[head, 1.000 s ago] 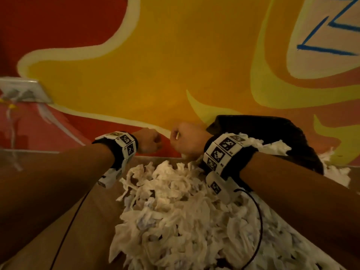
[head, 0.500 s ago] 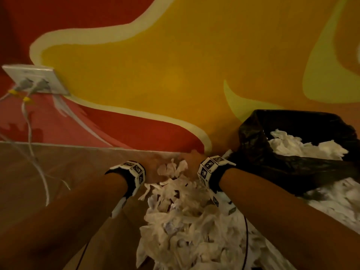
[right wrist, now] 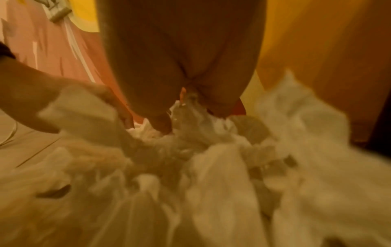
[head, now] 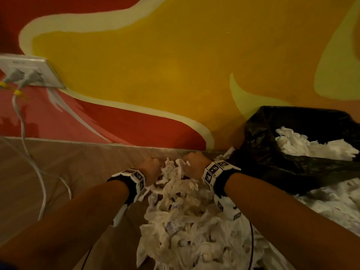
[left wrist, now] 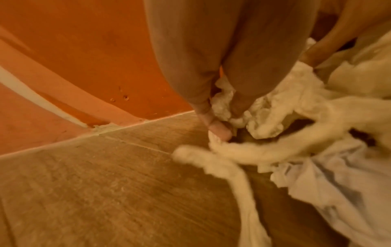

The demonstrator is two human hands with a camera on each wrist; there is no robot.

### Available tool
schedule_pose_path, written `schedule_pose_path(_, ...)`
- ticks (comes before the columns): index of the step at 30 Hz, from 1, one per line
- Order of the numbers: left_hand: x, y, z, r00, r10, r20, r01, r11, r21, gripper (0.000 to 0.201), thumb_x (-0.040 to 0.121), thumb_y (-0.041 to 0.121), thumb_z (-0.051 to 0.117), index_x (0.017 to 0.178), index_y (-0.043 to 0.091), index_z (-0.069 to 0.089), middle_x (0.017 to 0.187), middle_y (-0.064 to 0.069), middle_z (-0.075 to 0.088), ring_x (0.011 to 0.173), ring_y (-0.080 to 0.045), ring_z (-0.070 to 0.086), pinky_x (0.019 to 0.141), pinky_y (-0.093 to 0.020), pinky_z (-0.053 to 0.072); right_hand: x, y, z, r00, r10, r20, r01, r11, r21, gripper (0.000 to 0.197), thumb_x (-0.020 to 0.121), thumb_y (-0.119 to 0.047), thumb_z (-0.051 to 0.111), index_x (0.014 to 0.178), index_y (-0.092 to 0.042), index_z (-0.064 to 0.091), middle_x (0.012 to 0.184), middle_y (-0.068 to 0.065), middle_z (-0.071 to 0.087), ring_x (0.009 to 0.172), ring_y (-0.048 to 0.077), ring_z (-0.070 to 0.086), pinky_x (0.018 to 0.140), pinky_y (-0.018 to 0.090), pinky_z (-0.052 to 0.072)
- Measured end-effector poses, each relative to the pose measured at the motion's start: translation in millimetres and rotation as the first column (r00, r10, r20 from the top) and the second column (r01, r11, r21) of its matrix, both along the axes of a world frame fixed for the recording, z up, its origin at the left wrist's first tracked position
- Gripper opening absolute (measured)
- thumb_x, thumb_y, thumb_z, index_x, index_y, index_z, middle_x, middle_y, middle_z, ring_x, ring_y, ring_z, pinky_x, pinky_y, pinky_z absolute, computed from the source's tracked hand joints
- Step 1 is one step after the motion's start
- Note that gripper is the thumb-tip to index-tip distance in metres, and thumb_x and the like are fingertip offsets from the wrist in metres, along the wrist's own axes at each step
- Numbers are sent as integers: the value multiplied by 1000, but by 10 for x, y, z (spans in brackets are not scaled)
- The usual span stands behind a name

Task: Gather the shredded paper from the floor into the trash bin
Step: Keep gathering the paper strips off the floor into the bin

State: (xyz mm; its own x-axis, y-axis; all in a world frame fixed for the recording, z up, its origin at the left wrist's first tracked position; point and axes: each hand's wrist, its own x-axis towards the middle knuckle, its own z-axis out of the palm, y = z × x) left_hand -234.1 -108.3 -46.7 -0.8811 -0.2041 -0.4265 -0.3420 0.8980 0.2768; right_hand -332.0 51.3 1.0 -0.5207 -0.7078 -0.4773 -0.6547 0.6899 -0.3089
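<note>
Gripping the far end of the shredded paper [head: 183,207] heap with both hands, just short of the painted wall [head: 155,65]. Left hand [head: 151,167] curling thumb and fingers round a wad of strips (clear in the left wrist view, thumb tip pressing a strand against the wooden floor [head: 58,168]). Right hand [head: 192,162] digging into the same heap beside it, fingers bent into the paper and closing on it. Lying to the right of the hands, against the wall: the trash bin [head: 272,152], lined with a black bag and already holding some white shreds, with more paper spilling on the floor below its rim. Wearing wristbands [head: 216,169] printed with black-and-white square codes; no readable writing anywhere. Sitting on the wall, far left of the heap: a white outlet [head: 37,73] with two plugs and trailing cables.
</note>
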Motion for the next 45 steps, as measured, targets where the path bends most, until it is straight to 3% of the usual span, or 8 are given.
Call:
schedule_pose_path(5,48,26,15,991,43,-130,-31,995,97,48,92,24,55,137,18,41,137,-2,42,112,-21,50,88,-26,40,10,40,179,999,-51,14,52,986,-159,44,103,-34,27,110,-4,57,108,17,63,100,33,57,85,35,46)
schedule_pose_path(10,36,114,-51,991,-122,-50,120,992,-36,87,82,51,62,151,23,18,154,-5,20,138,-30,29,112,-45,30,-2,105,247,997,-65,-45,51,960,-274,30,101,-32,32,85,-10,46,83,11,52,76,25,48,65,32,36)
schedule_pose_path(15,-85,206,-24,978,-190,92,191,982,-6,62,96,37,53,149,17,28,153,-7,27,131,-30,39,109,-37,34,18,181,311,995,-103,-10,93,932,-351,21,96,-23,37,79,-13,44,84,7,50,78,20,46,69,32,34)
schedule_pose_path(18,-101,239,7,987,-139,77,143,989,-37,7,96,24,52,101,20,52,123,1,52,104,-19,50,86,-28,38,25,204,367,994,-109,-24,89,905,-417,33,99,-21,36,68,-12,43,68,2,45,69,18,43,66,28,28)
schedule_pose_path(21,-122,255,74,996,-83,-22,81,994,-79,36,95,24,50,67,34,29,83,10,43,75,-10,44,71,-25,34,19,211,419,994,-88,-64,49,888,-458,46,101,-24,37,57,-13,36,57,3,40,59,19,37,59,26,20)
schedule_pose_path(29,-81,128,407,933,357,-52,-282,812,512,24,99,23,48,88,4,57,78,-10,56,69,-23,52,66,-38,46,-53,213,398,988,-145,-51,108,892,-439,34,99,-37,42,83,-8,40,67,-2,37,67,19,37,57,31,21)
schedule_pose_path(35,51,-92,495,873,467,-139,-361,812,458,38,76,-9,54,52,19,48,50,2,48,52,-20,48,44,-23,36,-23,77,373,971,-234,45,223,823,-522,27,97,-37,47,92,-12,39,78,3,49,67,19,45,61,30,35)
schedule_pose_path(45,406,-316,464,896,390,-213,-310,893,327,24,92,-2,46,93,20,55,85,6,54,83,-17,50,69,-24,38,270,-147,384,999,-33,13,35,963,-266,13,89,-11,54,98,-12,64,105,11,64,92,25,60,68,24,43)
